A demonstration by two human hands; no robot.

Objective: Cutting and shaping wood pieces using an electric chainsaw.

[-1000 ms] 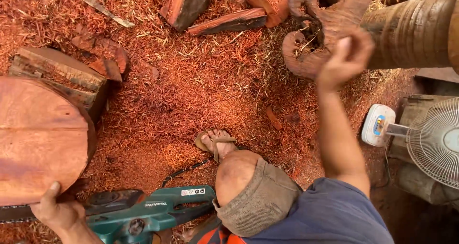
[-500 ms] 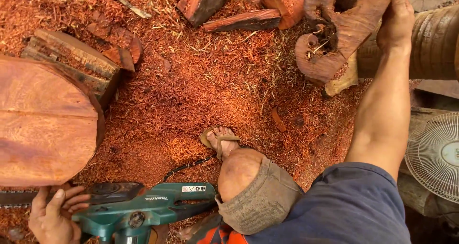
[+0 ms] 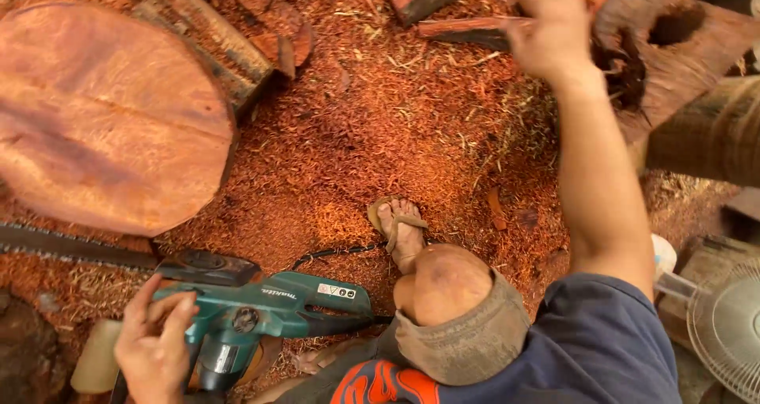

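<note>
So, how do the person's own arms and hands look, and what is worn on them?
Both hands, the left hand and the right hand, are bare: no gloves, and no rings or watch that I can see. The right arm is uncovered up to a short dark blue sleeve at the shoulder. The left forearm is mostly out of view.

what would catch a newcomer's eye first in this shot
The big round red log slab at upper left stands out first, its smooth cut face above the red sawdust that covers the ground. Just below it lies a teal electric chainsaw, with the left hand on its body and its bar reaching left under the slab. At upper right the right hand is raised, blurred, near a hollow gnarled stump piece.
</note>
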